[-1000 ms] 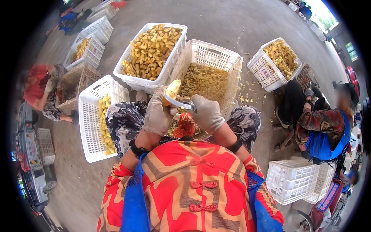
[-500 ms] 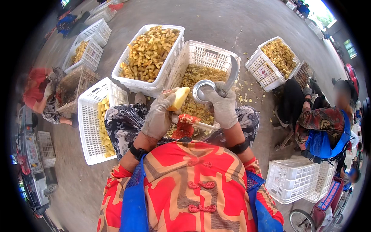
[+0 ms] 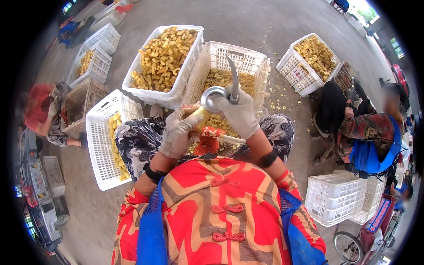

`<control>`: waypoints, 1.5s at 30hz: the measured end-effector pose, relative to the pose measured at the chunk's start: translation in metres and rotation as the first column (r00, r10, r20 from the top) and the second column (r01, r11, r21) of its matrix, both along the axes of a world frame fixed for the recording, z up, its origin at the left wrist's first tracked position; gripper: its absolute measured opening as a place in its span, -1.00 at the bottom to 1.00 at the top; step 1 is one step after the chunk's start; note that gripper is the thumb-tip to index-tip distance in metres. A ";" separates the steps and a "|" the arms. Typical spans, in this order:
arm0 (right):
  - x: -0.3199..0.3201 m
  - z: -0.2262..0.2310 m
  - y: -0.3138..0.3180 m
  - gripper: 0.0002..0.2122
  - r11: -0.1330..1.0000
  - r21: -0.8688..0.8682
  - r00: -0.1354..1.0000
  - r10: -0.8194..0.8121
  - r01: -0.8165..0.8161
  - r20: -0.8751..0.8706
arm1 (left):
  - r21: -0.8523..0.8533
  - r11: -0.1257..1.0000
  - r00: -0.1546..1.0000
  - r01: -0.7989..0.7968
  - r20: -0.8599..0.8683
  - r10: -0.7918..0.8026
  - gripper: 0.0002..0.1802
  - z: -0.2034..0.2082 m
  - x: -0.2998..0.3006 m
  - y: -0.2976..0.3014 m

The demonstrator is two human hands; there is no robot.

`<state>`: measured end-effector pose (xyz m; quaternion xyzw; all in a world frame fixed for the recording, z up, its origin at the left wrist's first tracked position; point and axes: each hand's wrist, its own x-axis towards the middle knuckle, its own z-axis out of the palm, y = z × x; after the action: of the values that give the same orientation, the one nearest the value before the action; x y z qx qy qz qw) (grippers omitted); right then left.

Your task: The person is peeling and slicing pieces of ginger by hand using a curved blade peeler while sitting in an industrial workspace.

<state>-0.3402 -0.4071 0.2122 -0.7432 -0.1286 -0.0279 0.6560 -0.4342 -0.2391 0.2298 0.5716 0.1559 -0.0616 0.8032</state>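
Note:
My left hand [image 3: 176, 134], in a pale glove, grips a peeled yellow piece of ginger [image 3: 201, 118]. My gloved right hand [image 3: 240, 115] is closed around a curved knife [image 3: 234, 76], its blade pointing up and away. A round metal ring scraper [image 3: 206, 100] sits at that hand's fingers and touches or overlaps the ginger's upper end. Below both hands, a red cloth-like wrap [image 3: 207, 142] covers part of a pale bar between my knees. Beyond them stands a white crate [image 3: 264, 70] with yellow peelings [image 3: 218, 79] inside.
A white crate [image 3: 128, 79] heaped with unpeeled ginger stands ahead left. Nearer left, another crate [image 3: 99, 145] holds peeled pieces. Far right is a further full crate [image 3: 300, 81]; stacked crates [image 3: 331, 198] stand lower right. Co-workers sit on both sides. Scraps litter the floor.
My right hand has moved left and slightly down, bringing the ring scraper against or over the ginger. The left hand has lowered slightly, and the knife blade points more upright.

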 end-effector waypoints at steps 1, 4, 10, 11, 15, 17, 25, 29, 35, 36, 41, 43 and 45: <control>0.004 -0.004 0.001 -0.91 0.995 -0.092 0.998 -0.023 0.028 0.051 | -0.066 0.998 1.000 0.008 -0.008 -0.009 -0.57 -0.002 0.001 0.004; 0.004 0.002 -0.019 -0.90 0.997 -0.004 0.994 -0.083 0.083 -0.076 | -0.163 0.985 0.999 0.048 0.020 -0.046 -0.56 0.006 -0.006 0.007; -0.002 -0.015 -0.001 -0.93 0.998 0.058 0.999 0.022 -0.020 -0.037 | -0.291 0.953 0.997 0.083 0.014 -0.082 -0.56 -0.004 -0.004 0.011; 0.006 -0.020 -0.013 -0.93 0.999 0.044 0.997 -0.029 0.033 -0.073 | -0.324 0.941 0.996 0.093 0.025 -0.089 -0.55 -0.001 -0.005 0.012; 0.000 -0.009 -0.024 -0.93 0.964 0.250 0.980 -0.042 0.091 -0.196 | -0.401 0.913 0.997 0.073 0.009 -0.076 -0.54 0.003 -0.004 0.012; -0.015 0.012 -0.018 -0.92 0.941 0.337 0.952 0.066 0.041 -0.300 | -0.502 0.862 0.995 0.066 -0.031 -0.094 -0.54 0.000 -0.002 0.010; -0.022 0.012 0.001 -0.94 0.912 0.409 0.933 0.150 -0.003 -0.328 | -0.248 0.959 0.986 0.139 -0.057 -0.158 -0.46 -0.001 -0.006 -0.004; -0.033 0.015 0.005 -0.93 0.933 0.346 0.947 0.195 -0.099 -0.254 | -0.153 0.984 0.987 -0.090 -0.149 0.067 -0.50 0.000 -0.003 -0.008; -0.007 -0.010 -0.004 -0.93 0.987 0.134 0.974 0.110 -0.084 -0.199 | -0.294 0.955 0.981 -0.023 -0.191 -0.035 -0.57 0.000 0.000 -0.006; -0.002 -0.008 -0.006 -0.91 0.994 0.102 0.998 -0.040 0.045 -0.055 | -0.343 0.939 0.987 0.023 -0.141 -0.076 -0.57 0.001 -0.001 -0.003; -0.030 0.017 -0.008 -0.92 0.975 0.193 0.976 0.139 -0.107 -0.166 | -0.395 0.899 0.957 -0.190 -0.280 0.079 -0.59 0.001 0.007 -0.009; -0.046 0.013 0.009 -0.93 0.972 -0.036 0.971 0.236 -0.234 0.046 | -0.421 0.882 0.953 -0.213 -0.290 0.092 -0.60 -0.013 0.007 -0.005; -0.026 0.005 -0.001 -0.91 0.989 -0.089 0.982 0.130 -0.119 0.140 | -0.330 0.935 0.964 -0.132 -0.264 0.043 -0.60 -0.016 0.005 0.001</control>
<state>-0.3661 -0.4085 0.2168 -0.7556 -0.2234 -0.0358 0.6148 -0.4287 -0.2377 0.2140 0.4020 0.2690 -0.1240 0.8664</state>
